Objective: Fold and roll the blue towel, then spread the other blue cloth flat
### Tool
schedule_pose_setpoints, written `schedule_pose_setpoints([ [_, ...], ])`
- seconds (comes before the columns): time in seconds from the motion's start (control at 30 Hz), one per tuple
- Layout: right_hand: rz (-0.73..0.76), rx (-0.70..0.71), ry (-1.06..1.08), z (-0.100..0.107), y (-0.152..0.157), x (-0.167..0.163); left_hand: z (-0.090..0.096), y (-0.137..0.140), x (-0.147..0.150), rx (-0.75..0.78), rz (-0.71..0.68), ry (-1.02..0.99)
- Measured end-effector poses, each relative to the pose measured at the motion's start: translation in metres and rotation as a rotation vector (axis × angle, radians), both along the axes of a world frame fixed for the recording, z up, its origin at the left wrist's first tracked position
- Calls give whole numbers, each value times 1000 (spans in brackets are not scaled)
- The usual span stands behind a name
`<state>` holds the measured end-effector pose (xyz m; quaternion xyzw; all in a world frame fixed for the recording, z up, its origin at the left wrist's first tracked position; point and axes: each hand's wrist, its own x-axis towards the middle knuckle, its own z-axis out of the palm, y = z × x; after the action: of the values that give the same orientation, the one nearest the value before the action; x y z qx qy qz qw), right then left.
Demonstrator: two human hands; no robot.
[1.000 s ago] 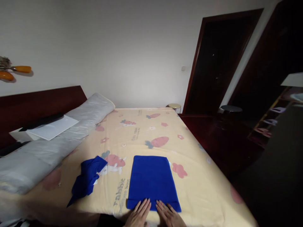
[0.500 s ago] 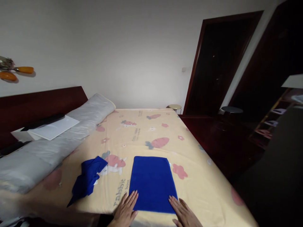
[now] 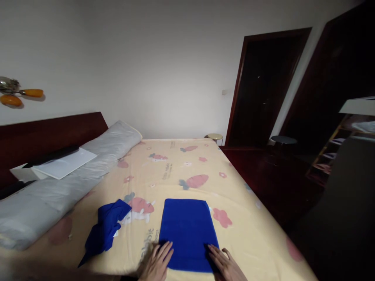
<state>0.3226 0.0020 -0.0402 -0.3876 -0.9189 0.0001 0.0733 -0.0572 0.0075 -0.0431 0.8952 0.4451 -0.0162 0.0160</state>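
A blue cloth (image 3: 187, 230), a flat rectangle with neat edges, lies on the bed sheet in front of me. My left hand (image 3: 158, 262) rests on its near left edge, fingers stretched over the fabric. At the near right edge my right hand (image 3: 226, 263) touches the cloth with its fingertips, fingers apart and slightly bent; its thumb is mostly hidden. Left of my left hand lies a second blue cloth (image 3: 107, 226), crumpled, with a small white tag showing.
The bed sheet (image 3: 187, 164) is pale yellow with carrots and rabbits. A grey bolster (image 3: 67, 191) runs along the headboard (image 3: 52, 130), a white flat sheet (image 3: 66, 163) on top. Beyond the right edge stand two stools (image 3: 215, 136) and a shelf rack (image 3: 329, 152).
The view has tilted up slightly, so everything sits lower. My right fingers have bent a little more at the cloth's right edge; the left hand stays on the left edge.
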Motion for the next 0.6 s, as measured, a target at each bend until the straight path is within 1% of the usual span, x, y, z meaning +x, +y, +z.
schedule_pose_setpoints([
  [0.13,146,234,-26,3,0,-16,-7,1,7,-104,-100,38],
  [0.2,188,294,-10,2,0,-18,-5,1,7,-149,-90,19],
  [0.23,198,300,6,0,0,-17,-2,0,7,-178,-67,8],
  [0.33,167,275,53,-4,1,-11,9,0,8,-261,17,-31],
  [0.43,96,233,76,-8,1,-7,15,0,7,-266,70,-67],
  [0.5,4,173,98,-10,0,-8,13,1,5,-231,90,-87],
  [0.6,-195,0,135,-9,-1,-14,5,4,1,-165,143,-118],
])
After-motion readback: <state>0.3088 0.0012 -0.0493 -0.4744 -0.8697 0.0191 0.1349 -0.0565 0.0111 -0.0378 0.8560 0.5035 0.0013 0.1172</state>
